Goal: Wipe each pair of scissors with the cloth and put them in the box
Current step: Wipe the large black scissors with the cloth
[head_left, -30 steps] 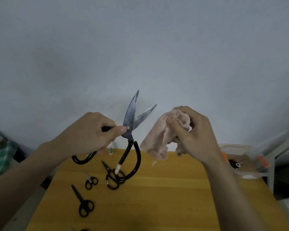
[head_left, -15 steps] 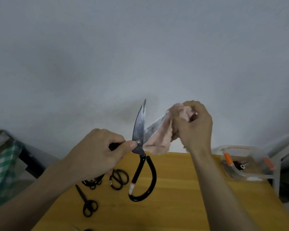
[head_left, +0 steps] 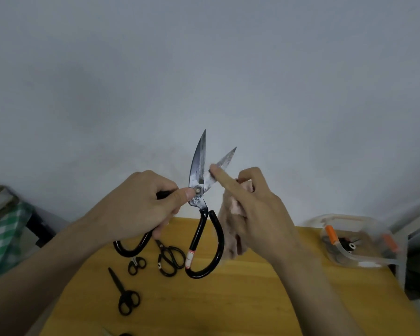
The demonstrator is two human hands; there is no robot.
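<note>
Table (head_left: 252, 299) below; box (head_left: 364, 241) far R, w/ scissors already in it. Big scissors (head_left: 199, 190) held up between my hands, blades open, long axis near upright, tips away from me. L hand (head_left: 141, 209) grips one handle loop, thumb at pivot. R hand (head_left: 250, 207) is nearer the box, bunching the cloth (head_left: 230, 229), index finger on the R blade. Small scissors (head_left: 171, 257) lie below, not in the way.
</note>
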